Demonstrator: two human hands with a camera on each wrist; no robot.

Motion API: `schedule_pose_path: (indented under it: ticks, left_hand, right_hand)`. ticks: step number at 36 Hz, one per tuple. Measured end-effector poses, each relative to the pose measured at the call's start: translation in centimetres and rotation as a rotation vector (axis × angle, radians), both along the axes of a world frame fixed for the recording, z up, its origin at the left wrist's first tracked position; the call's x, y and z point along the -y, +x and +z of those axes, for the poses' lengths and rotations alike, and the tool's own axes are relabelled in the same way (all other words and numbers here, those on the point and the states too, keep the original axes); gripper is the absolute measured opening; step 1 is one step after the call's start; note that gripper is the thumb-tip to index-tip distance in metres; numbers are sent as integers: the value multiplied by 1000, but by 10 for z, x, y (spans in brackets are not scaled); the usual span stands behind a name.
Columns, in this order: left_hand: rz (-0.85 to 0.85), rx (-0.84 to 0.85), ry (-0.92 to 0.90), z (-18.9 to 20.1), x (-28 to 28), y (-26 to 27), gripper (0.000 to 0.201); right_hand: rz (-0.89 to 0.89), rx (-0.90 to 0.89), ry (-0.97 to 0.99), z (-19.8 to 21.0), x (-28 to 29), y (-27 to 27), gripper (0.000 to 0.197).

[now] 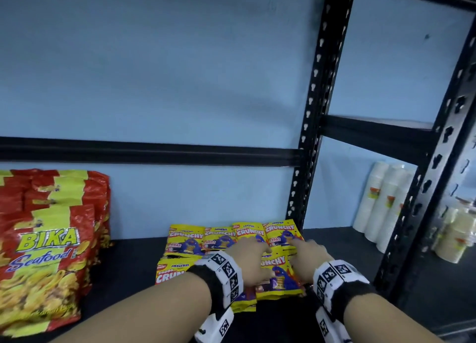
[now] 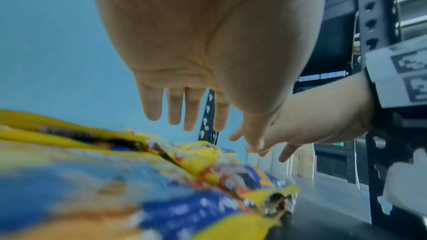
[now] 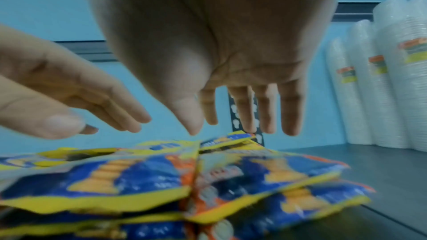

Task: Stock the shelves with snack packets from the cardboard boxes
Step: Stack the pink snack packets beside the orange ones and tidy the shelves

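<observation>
Several yellow Crunchy snack packets (image 1: 275,275) lie in overlapping rows on the dark shelf board (image 1: 134,268); the back row (image 1: 231,235) sits against the blue wall. My left hand (image 1: 251,255) hovers palm down just above the middle of the pile, fingers straight, holding nothing. My right hand (image 1: 309,252) hovers beside it over the right packets, fingers spread. In the left wrist view the left hand's fingers (image 2: 187,109) hang clear above the packets (image 2: 208,167). The right wrist view shows the right hand's fingers (image 3: 265,110) just above the packets (image 3: 138,176).
Large red Bika Seafood bags (image 1: 43,247) stand at the shelf's left. A black perforated upright (image 1: 309,141) rises just behind the pile. Stacks of white cups (image 1: 381,203) stand on the neighbouring shelf to the right. Bare board lies between the bags and the packets.
</observation>
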State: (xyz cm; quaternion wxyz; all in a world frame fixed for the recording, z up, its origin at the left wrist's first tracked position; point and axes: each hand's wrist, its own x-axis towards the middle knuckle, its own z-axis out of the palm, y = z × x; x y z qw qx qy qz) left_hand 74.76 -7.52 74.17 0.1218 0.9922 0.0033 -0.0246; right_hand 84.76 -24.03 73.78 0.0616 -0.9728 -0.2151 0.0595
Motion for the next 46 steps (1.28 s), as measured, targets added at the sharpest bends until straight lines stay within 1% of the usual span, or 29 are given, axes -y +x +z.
schedule_pose_path:
  ticks: [2,4,7,11,14,17,18,20,23,26,30,32,35,38,40,41,43,44,46]
  left_hand:
    - [68,63,-7,9,-14,-14,52]
    - [142,131,-5,16,-34,-28,41]
    - [287,157,-18,20,-69,-52,33]
    - [482,69,-35,16,-110,-85,41]
    - [544,-15,-64,3,-129,-103,47]
    - [636,-87,-53,-13,-135,-116,65]
    - [656,-112,-50,-17,-134,-119,66]
    - [653,-143,-70,-23,-130,-125,59]
    - [630,-131,-161,-32,-127,-128,37]
    - [632,-90,-263,-37,-125,-127,37]
    - [598,-68,-382,-48,-127,-123,24]
    - [616,-56,-425,-50,-127,-122,29]
    - [686,-50,-497,-47,-126,-122,40]
    - [749,-56,-547,-41,-123,-125,41]
    - [760,-66,-559,-40,-122,-126,39]
    - [757,-70,-564,-40,-122,-125,41]
    - [765,-67,-636,-42,-123,-124,47]
    - [767,-49,-679,-41,-122,-125,46]
    - [766,-29,-756,-42,-123,-127,35]
  right_hand:
    - [21,63,75,8,-11,-8,44]
    - [125,89,156,13,-26,-18,38]
    - [274,16,249,16,-53,-42,32]
    - [422,-61,296,11,-87,-74,24]
    - [497,-97,287,5,-104,-93,31]
    - [570,-131,248,-3,-116,-109,39]
    - [594,-142,220,-6,-118,-113,43]
    - [620,-135,152,-11,-121,-119,47]
    - [624,-88,103,-15,-120,-121,42]
    - [603,-75,92,-20,-119,-116,39]
    - [608,-85,84,-25,-116,-112,44]
    - [606,-89,99,-29,-115,-112,48]
    - [589,-96,114,-35,-114,-113,50]
    - [614,-64,100,-35,-115,-115,54]
    - [613,-55,94,-36,-117,-116,55]
    - [605,-58,94,-36,-118,-115,55]
    - [594,-70,91,-36,-119,-115,56]
    - [598,-67,88,-35,-120,-115,56]
    - [611,-60,85,-34,-121,-115,56]
